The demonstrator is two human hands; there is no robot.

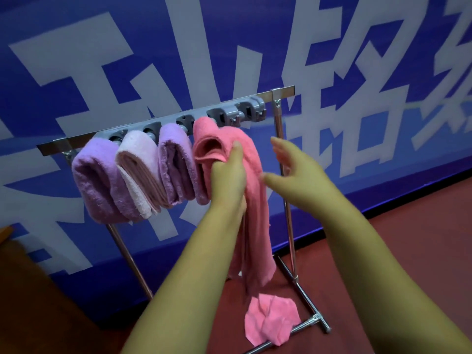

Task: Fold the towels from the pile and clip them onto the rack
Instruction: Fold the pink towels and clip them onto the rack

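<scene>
A deep blue wall point(76, 72) fills most of the view, printed with very large pale grey-white characters point(319, 80) that run past the frame edges. A black strip point(398, 208) edges its foot. Below lies a dull reddish-brown floor point(408, 251). At the lower left a blurred brown wooden surface point(23, 290) intrudes. The lighting is even and soft.

An indoor hall or staged space: a blue banner wall point(76, 60) with huge white characters, red floor point(408, 251), freestanding metal rack point(286, 195).
</scene>
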